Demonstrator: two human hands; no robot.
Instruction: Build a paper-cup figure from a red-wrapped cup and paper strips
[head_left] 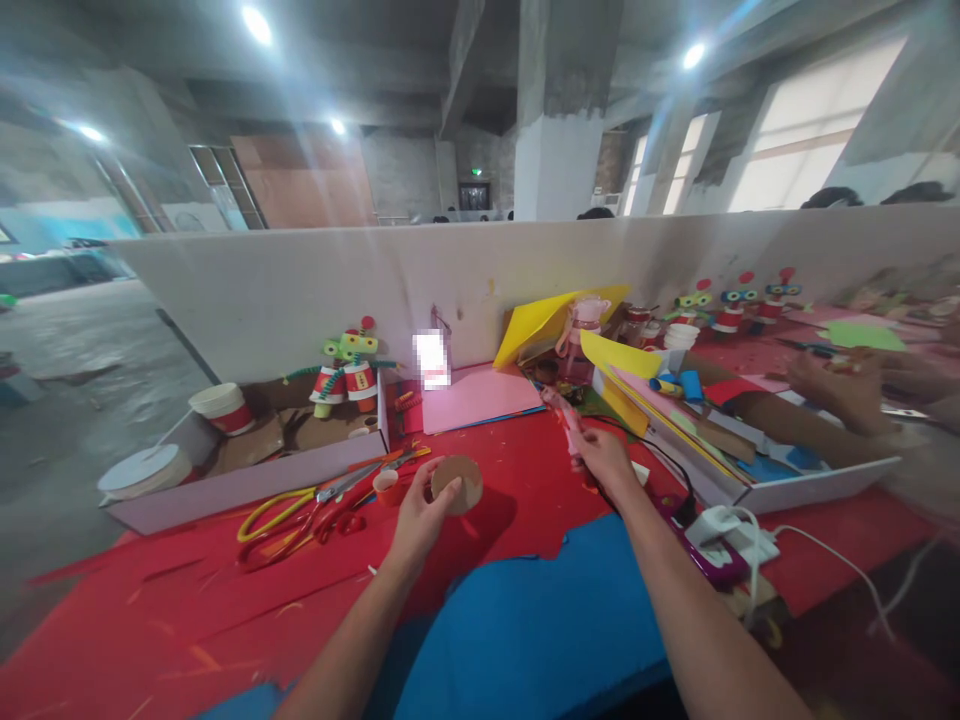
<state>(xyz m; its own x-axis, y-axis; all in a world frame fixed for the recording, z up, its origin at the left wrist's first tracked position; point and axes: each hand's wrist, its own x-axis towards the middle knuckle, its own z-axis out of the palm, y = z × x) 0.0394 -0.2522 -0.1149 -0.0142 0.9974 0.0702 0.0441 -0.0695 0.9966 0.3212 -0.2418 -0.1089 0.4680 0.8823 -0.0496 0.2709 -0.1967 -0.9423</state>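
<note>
Left hand (pixel 426 508): thumb and fingers pinched on a flat, round, brown cardboard disc (pixel 459 487), held above the table at this clock's centre; a weak pinch could let it slip.
Right hand (pixel 606 460): at 3 o'clock, fingers curled closed round a pink plastic tool like a glue gun (pixel 571 428); if its tip is hot, straying close might burn the left fingers.
Red table covering (pixel 187 620): beneath both hands; any dripping glue could mark it.
Long white cardboard box (pixel 821 487): at 3 o'clock, holding yellow sheets, a brown strip and blue rolled pieces; another person's forearm (pixel 795 430) crosses it, and a jolt there could spill things.
Shallow white cardboard box (pixel 247 482): at 9 o'clock, with brown cardboard scraps and a white cup with a red band (pixel 229 410).
Small orange-red cup (pixel 387 488): at 9 o'clock, beside the left hand; contents unclear, easily knocked by the wrist.
</note>
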